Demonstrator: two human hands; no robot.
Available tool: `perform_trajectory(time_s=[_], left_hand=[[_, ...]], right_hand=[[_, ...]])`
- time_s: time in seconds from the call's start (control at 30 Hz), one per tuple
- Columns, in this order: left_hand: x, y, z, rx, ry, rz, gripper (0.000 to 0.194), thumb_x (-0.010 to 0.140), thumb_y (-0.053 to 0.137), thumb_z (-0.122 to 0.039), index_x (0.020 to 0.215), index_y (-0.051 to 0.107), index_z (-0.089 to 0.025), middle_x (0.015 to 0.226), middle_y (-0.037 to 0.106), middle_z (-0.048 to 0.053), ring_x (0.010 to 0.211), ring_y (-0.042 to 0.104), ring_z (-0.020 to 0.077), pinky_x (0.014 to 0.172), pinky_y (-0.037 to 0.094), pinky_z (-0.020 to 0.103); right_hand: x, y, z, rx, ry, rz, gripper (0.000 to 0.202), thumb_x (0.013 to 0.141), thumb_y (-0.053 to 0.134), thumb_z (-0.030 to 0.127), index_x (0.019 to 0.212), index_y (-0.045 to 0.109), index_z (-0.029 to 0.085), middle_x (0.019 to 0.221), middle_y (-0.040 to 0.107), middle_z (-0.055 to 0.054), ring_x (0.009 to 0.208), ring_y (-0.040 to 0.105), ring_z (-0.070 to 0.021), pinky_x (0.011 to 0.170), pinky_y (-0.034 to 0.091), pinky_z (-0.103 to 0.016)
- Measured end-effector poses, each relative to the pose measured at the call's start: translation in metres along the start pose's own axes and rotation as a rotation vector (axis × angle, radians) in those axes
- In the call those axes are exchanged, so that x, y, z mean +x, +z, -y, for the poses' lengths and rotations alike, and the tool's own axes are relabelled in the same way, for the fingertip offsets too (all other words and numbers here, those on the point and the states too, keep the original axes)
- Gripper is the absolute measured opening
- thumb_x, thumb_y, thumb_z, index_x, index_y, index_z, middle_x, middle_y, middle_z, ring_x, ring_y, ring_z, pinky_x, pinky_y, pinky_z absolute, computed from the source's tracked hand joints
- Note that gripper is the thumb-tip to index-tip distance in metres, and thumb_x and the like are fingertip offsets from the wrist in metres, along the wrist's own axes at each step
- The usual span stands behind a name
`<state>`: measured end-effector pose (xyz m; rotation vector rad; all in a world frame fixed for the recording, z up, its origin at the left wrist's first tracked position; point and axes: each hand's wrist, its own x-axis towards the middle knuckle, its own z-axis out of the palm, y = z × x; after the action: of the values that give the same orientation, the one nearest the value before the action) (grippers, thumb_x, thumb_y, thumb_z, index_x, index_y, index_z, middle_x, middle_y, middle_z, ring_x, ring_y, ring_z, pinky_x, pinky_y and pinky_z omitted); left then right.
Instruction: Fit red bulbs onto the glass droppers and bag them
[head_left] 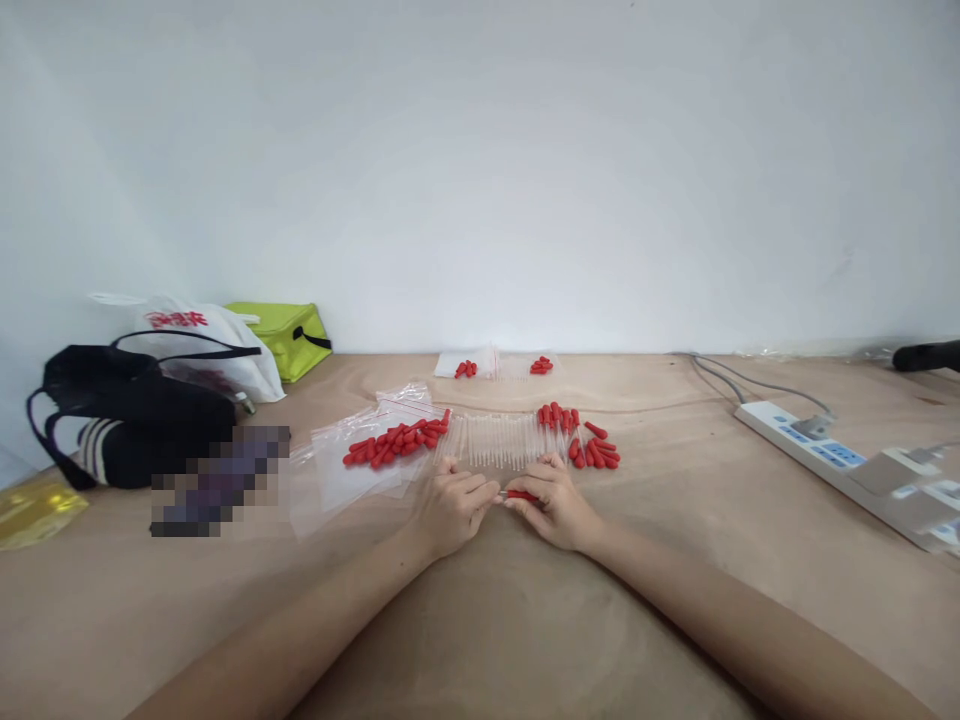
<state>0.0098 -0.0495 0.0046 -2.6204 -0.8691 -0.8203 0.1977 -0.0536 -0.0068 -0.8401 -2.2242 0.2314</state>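
Observation:
Near the middle of the wooden table, my right hand is closed on a red rubber bulb. My left hand meets it from the left, its fingers pinched on the thin clear tube at the bulb's end, mostly hidden by the fingers. Just beyond both hands lies a row of clear thin tubes side by side. Several red bulbs are heaped on clear zip bags to the left of the row. More red bulbs lie at its right end, some over the tubes.
Toward the wall are small bags with red bulbs and tubes. On the left stand a black bag, a white plastic bag and a green box bag. A power strip with plugs and cables is at the right.

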Motion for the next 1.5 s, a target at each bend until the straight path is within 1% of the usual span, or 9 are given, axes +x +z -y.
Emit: perform_trajectory(time_s=[0.2,0.43,0.6,0.7,0.83,1.0,1.17,1.37,1.5], left_hand=[[0.000,0.005,-0.001,-0.043,-0.056,0.029,0.030,0.088,0.034,-0.024,0.070,0.057,-0.017,0.056,0.057,-0.001,0.053,0.048,0.0114,0.064,0.025,0.030],[0.003,-0.003,-0.004,-0.161,-0.182,0.026,0.026,0.088,0.035,-0.029,0.095,0.058,-0.019,0.081,0.064,0.002,0.074,0.053,0.0152,0.078,0.028,0.035],[0.005,-0.002,0.011,-0.022,-0.393,-0.053,0.020,0.082,0.045,-0.030,0.090,0.060,-0.021,0.088,0.062,0.004,0.088,0.050,0.0202,0.083,0.026,0.039],[0.007,0.005,0.022,0.082,-0.476,-0.083,0.015,0.077,0.052,-0.031,0.084,0.062,-0.021,0.090,0.061,0.005,0.091,0.049,0.0227,0.083,0.026,0.042],[0.012,0.013,0.029,0.155,-0.544,-0.069,0.013,0.074,0.055,-0.028,0.082,0.063,-0.022,0.094,0.059,0.006,0.094,0.048,0.0243,0.082,0.026,0.044],[0.016,0.018,0.032,0.190,-0.574,-0.043,0.014,0.073,0.056,-0.032,0.080,0.063,-0.022,0.096,0.058,0.007,0.095,0.046,0.0252,0.085,0.024,0.047],[0.016,0.019,0.032,0.201,-0.583,-0.039,0.014,0.073,0.056,-0.034,0.076,0.063,-0.021,0.097,0.057,0.008,0.095,0.046,0.0250,0.085,0.024,0.046],[0.015,0.017,0.033,0.184,-0.576,-0.015,0.016,0.073,0.056,-0.035,0.071,0.061,-0.020,0.096,0.057,0.008,0.095,0.045,0.0251,0.084,0.025,0.046],[0.015,0.017,0.033,0.180,-0.580,-0.015,0.015,0.073,0.055,-0.034,0.071,0.061,-0.020,0.096,0.057,0.008,0.095,0.045,0.0250,0.084,0.025,0.046]], right_hand=[[0.005,-0.003,-0.004,0.212,0.080,0.082,0.016,0.081,0.049,0.030,0.083,0.061,0.019,0.074,0.061,-0.003,0.069,0.054,-0.0138,0.070,0.036,-0.031],[0.019,-0.011,-0.021,0.694,0.470,-0.246,0.028,0.071,0.058,0.043,0.086,0.053,0.020,0.069,0.057,0.001,0.062,0.053,-0.0114,0.060,0.044,-0.025],[0.038,-0.055,-0.060,0.384,0.629,-0.318,0.038,0.079,0.043,0.044,0.101,0.056,0.016,0.070,0.059,-0.001,0.063,0.053,-0.0128,0.061,0.044,-0.026],[0.041,-0.070,-0.086,0.039,0.700,-0.189,0.035,0.080,0.042,0.037,0.103,0.059,0.016,0.085,0.064,-0.005,0.076,0.057,-0.0155,0.068,0.043,-0.027],[0.038,-0.063,-0.104,-0.220,0.783,-0.014,0.032,0.079,0.043,0.033,0.101,0.061,0.018,0.097,0.064,-0.007,0.089,0.057,-0.0198,0.075,0.040,-0.029],[0.036,-0.054,-0.104,-0.300,0.821,0.022,0.041,0.078,0.043,0.044,0.107,0.056,0.018,0.085,0.066,-0.007,0.083,0.059,-0.0213,0.069,0.038,-0.030],[0.035,-0.065,-0.098,-0.347,0.835,-0.005,0.034,0.076,0.046,0.044,0.090,0.057,0.016,0.075,0.064,-0.006,0.072,0.058,-0.0181,0.060,0.036,-0.026],[0.019,-0.081,-0.071,-0.162,0.511,0.226,0.014,0.070,0.051,0.032,0.067,0.057,0.019,0.060,0.057,0.001,0.055,0.050,-0.0108,0.054,0.034,-0.022],[0.010,-0.077,-0.056,-0.354,0.369,0.286,0.009,0.066,0.054,0.027,0.069,0.060,0.021,0.063,0.058,0.001,0.066,0.053,-0.0143,0.066,0.031,-0.027]])
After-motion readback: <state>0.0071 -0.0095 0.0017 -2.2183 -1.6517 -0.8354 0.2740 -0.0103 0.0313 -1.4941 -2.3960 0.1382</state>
